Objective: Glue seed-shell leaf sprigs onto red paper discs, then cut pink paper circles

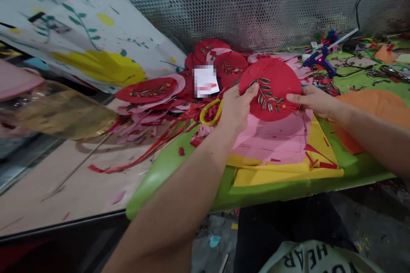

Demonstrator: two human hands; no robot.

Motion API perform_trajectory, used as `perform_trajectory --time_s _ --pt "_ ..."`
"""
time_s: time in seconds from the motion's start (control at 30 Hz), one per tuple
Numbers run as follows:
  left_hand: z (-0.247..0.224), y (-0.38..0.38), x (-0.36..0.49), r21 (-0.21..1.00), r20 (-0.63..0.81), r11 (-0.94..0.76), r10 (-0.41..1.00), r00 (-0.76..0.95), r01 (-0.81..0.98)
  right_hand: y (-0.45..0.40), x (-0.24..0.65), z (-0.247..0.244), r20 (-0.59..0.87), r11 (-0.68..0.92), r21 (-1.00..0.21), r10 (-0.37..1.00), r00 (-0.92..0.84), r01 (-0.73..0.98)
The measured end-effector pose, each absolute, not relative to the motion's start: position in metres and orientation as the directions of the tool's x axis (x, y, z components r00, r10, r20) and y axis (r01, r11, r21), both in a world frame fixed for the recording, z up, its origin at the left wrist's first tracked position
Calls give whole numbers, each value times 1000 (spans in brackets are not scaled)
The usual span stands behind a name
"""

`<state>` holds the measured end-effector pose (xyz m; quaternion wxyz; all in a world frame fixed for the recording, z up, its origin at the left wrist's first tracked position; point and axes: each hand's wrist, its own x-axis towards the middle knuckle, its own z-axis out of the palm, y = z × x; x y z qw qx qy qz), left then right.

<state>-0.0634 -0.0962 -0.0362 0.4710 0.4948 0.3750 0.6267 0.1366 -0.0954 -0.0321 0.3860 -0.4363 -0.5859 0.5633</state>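
Note:
Both of my hands hold a red paper disc (282, 81) by its sides, above a stack of pink paper sheets (272, 138). Striped seeds that look like sunflower seeds form a leafy sprig on its face. My left hand (238, 106) grips the disc's left edge, thumb on top. On the right edge, my right hand (315, 99) pinches it with the thumb on the front; the other fingers are mostly hidden behind. Yellow scissor handles (209, 113) lie beside my left wrist. Similar seeded red discs (232, 66) lie piled behind.
A blue glue gun (322, 62) with a lit red light stands at the back right, its cord trailing. Orange paper (378, 111) lies under my right forearm. Red ribbon (128, 164) and scraps spread leftward. A perforated metal panel (250, 4) bounds the back.

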Motion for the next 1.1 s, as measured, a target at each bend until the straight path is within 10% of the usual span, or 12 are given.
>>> perform_trajectory --time_s 0.3,1.1 --pt "-30 -104 -56 968 104 -97 994 17 -230 -106 125 -22 -57 -98 -973 979 -196 -208" --pt "-30 -115 -48 994 17 5 981 195 -110 -109 121 -29 -2 -83 -944 969 -245 -321"
